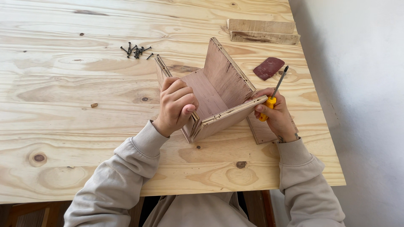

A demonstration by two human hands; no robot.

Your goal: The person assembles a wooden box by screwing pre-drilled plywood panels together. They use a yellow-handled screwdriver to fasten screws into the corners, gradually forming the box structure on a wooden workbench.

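An open plywood box (216,90), made of thin brown panels, stands on a pale wooden table (84,126). My left hand (176,105) grips the box's left wall near the front corner. My right hand (275,113) rests against the front panel's right end and holds a yellow-handled screwdriver (273,94), its shaft pointing up and away. A loose plywood panel (263,130) lies flat under my right hand.
A small pile of black screws (135,50) lies at the back left of the box. A dark red piece of sandpaper (268,68) lies to the right. Two wood strips (261,31) sit at the far edge. A white wall runs along the table's right side.
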